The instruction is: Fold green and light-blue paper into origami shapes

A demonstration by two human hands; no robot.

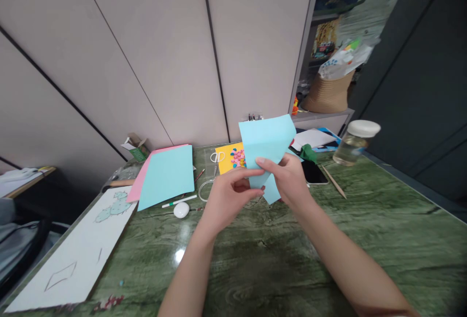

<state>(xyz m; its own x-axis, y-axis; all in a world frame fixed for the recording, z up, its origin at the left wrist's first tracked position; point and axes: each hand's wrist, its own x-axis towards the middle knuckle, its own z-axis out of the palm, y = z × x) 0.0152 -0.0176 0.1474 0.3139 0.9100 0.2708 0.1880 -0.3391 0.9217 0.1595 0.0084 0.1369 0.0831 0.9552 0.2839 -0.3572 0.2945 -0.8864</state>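
Observation:
A piece of light blue paper is held up above the table, with a crease running across it. My right hand grips its lower right part, thumb lying on the front. At the lower edge my left hand pinches the paper between thumb and fingers. Below the hands another light blue piece shows, partly hidden. Behind, a yellow sheet carries small pink, blue and yellow pieces. White-handled scissors lie at its left.
Blue sheet and pink sheet lie left, near a cactus drawing. A white mouse-shaped object and a pen sit closer. Phone, wooden stick and lidded jar stand or lie right. Cabinet panels rise behind.

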